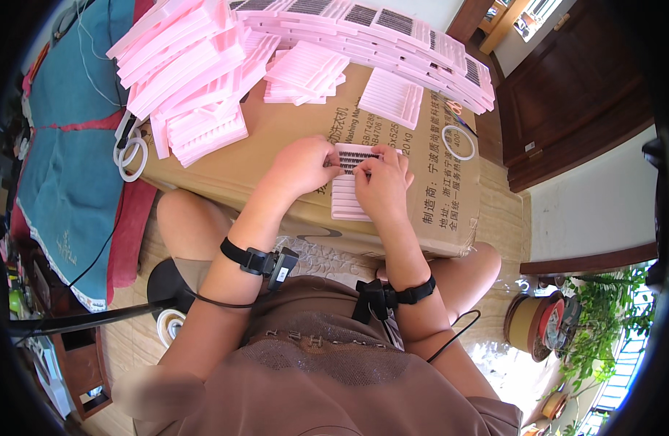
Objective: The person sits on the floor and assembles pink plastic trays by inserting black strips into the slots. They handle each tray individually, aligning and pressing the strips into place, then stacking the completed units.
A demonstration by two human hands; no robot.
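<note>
A pink ribbed tray (350, 208) lies on the cardboard box in front of me. Its far part carries rows of black false eyelashes (356, 157), while the near grooves are bare pink. My left hand (303, 166) is closed in a pinch at the tray's left edge. From the right, my right hand (384, 182) pinches over the same rows, its thumb and forefinger close together. Between the two sets of fingertips runs a lash strip (351, 171), at the nearest dark row. Fingertips partly cover its ends.
Stacked pink trays (196, 65) rise at the far left, with a smaller pile (305, 69) beside them. Lash-filled trays (392, 36) line the back. One pink tray (391, 97), scissors (454, 107) and a white ring (459, 142) lie at the right of the cardboard box (291, 123).
</note>
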